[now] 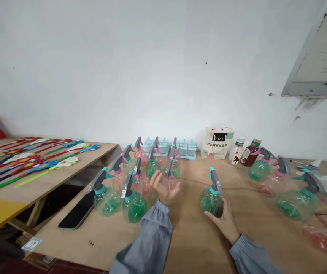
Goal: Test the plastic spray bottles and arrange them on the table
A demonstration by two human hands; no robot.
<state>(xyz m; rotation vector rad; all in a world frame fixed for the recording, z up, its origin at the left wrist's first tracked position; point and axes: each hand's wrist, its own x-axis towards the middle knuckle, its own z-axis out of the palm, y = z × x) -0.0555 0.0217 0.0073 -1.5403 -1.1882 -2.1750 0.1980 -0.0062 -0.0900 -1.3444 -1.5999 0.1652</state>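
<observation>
My right hand (225,221) grips the lower side of a green spray bottle (210,201), which stands upright on the wooden table with its grey trigger head on top. My left hand (165,188) is raised with fingers apart and holds nothing. Just behind it is a pink spray bottle (169,180), partly hidden by the hand. Left of that hand several green and pink spray bottles stand close together, among them a green one (134,207) near the front and a pink one (141,184) behind it.
A black phone (77,211) lies at the table's left. Further spray bottles (296,203) stand on the right. At the back are light blue moulds (188,149), a paper bag (217,144) and two bottles (250,154). Colourful hand-shaped sticks (39,163) cover another table.
</observation>
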